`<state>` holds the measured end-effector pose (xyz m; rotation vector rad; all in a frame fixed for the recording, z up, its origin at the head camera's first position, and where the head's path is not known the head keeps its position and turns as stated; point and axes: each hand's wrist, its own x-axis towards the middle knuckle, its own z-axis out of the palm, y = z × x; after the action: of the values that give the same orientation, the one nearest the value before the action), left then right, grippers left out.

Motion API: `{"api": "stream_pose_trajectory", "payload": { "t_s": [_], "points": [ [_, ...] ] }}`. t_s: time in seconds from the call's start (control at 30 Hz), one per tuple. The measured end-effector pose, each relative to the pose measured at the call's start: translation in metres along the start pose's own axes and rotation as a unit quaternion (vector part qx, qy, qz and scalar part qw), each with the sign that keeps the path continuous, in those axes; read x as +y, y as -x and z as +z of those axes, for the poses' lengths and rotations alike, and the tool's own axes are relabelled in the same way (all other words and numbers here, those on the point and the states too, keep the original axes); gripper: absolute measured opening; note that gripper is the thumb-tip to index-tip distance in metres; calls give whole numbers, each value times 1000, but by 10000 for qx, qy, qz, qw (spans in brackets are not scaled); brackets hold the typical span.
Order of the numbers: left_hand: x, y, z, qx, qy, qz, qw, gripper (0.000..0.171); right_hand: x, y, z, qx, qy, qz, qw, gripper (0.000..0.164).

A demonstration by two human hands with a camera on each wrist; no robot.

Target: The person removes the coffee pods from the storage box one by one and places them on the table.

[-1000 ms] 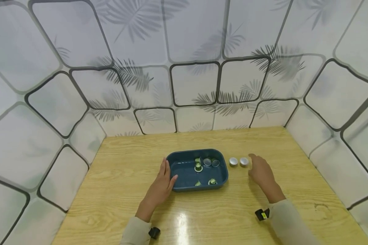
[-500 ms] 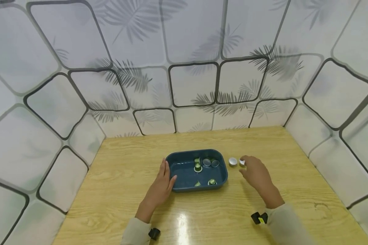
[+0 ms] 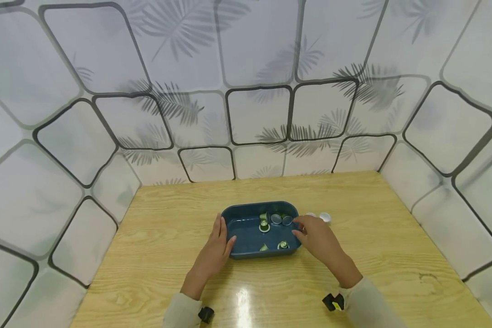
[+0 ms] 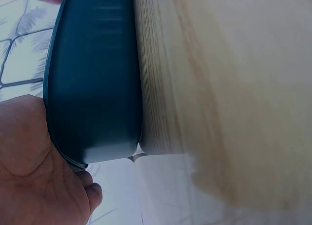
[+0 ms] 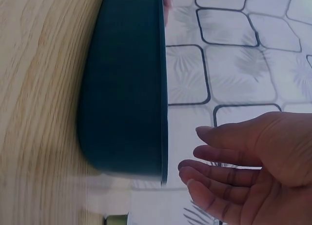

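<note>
Your left hand [image 3: 211, 255] grips the blue tray [image 3: 246, 232] at its left end; your right hand [image 3: 321, 239], fingers loosely bent and parted, hovers by its right rim. Green capsules [image 3: 264, 225] lie inside it, two pale capsules [image 3: 325, 217] just right.

From above, the head view faces forward and down over the pale wood-grain worktop [image 3: 160, 259]; both wrist views, low, close and turned sideways, face the near outer wall of the dark-blue, rounded rectangular tray [image 3: 246, 236], which they share.
</note>
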<state>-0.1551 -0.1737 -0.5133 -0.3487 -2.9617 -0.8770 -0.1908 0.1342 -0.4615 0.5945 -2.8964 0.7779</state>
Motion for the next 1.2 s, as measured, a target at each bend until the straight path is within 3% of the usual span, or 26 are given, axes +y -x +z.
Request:
{"api": "stream_pose_trajectory", "payload": {
  "t_s": [0.2,0.47,0.8,1.2],
  "points": [
    [0,-1,1,36,-28,24,10000,71,-12,-3,9,-274,54,-147,9995,31],
    [0,0,0,-15,-10,3,10000,71,-22,-10,19,-855,515,-214,9948,33],
    [-2,5,2,39,33,-50,10000,71,-29,-23,29,-1510,696,-345,9855,10],
    [1,1,1,78,30,57,9999,71,-29,-36,29,-1830,1165,-322,9756,26]
  ]
}}
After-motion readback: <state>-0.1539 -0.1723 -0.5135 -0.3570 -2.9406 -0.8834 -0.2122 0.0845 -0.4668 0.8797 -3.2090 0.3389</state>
